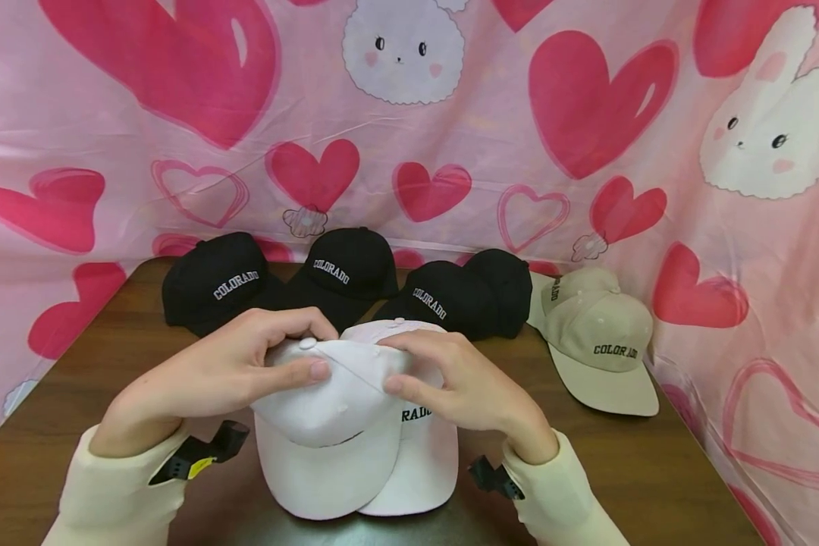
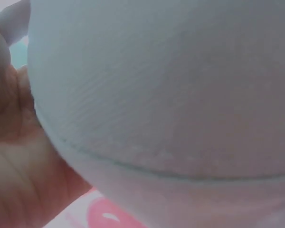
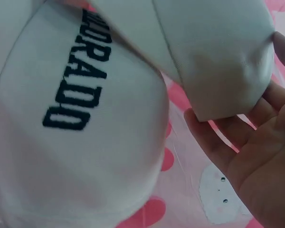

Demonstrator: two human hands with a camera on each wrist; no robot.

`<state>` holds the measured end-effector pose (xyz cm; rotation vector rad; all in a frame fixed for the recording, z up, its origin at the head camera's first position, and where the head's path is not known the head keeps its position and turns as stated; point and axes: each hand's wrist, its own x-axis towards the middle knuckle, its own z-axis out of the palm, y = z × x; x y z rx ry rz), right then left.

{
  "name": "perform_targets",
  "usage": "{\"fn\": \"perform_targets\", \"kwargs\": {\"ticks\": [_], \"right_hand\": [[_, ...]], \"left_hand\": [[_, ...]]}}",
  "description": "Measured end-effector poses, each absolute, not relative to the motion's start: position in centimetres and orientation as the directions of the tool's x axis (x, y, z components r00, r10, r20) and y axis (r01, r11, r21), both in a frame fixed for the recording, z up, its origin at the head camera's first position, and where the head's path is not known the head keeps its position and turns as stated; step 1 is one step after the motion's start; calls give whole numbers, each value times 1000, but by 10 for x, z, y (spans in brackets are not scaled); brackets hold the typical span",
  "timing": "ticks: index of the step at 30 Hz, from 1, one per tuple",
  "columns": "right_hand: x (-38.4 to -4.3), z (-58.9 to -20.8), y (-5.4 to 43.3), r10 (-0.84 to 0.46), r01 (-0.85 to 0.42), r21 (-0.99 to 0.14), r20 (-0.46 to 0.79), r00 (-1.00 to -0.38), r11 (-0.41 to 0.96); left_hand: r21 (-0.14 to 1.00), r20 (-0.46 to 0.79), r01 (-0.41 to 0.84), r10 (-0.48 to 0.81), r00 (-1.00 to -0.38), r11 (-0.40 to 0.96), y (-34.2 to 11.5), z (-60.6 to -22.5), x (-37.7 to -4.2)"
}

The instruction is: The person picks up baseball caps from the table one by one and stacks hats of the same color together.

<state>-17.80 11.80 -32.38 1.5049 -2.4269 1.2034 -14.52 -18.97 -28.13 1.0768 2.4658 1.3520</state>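
Observation:
Two white baseball caps overlap in front of me, brims toward me. Both hands are on the crown of the front white cap (image 1: pixel 327 478). My left hand (image 1: pixel 239 364) grips its left side, thumb across the front and fingers behind. On the other side my right hand (image 1: pixel 464 387) pinches the crown's edge between thumb and fingers; the fabric is creased there. Behind and to the right sits the second white cap (image 1: pixel 426 470), its dark COLORADO lettering partly covered by the right hand. In the left wrist view, white fabric (image 2: pixel 156 95) fills most of the picture.
Several black COLORADO caps (image 1: pixel 351 262) stand in a row along the back of the brown wooden table (image 1: pixel 662 470). Beige caps (image 1: pixel 600 326), one nested against another, lie at the right. A pink curtain (image 1: pixel 491 114) with hearts and rabbits hangs behind and beside the table.

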Motion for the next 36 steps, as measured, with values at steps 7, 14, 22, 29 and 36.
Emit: {"fn": "perform_targets", "kwargs": {"ticks": [7,14,22,29,36], "right_hand": [[-178,-321,118,-751,-730,-665,399,-526,158],[-180,-320,122,-748,-686,-721,401,-529,99],[-186,-319,136,-724,-614,-789,406,-558,30],[-192,-315,155,-687,-551,-834,403,-604,-4],[-199,-312,170,-666,-501,-863,408,-625,-58]], "left_hand": [[797,182,498,651,-737,341,-186,-285,-148],[828,129,450,668,-733,334,-187,-287,-151],[870,109,413,710,-696,272,-195,-290,-159],[922,128,349,722,-680,166,-203,-293,-164],[924,158,352,689,-707,149,-200,-295,-166]]}}
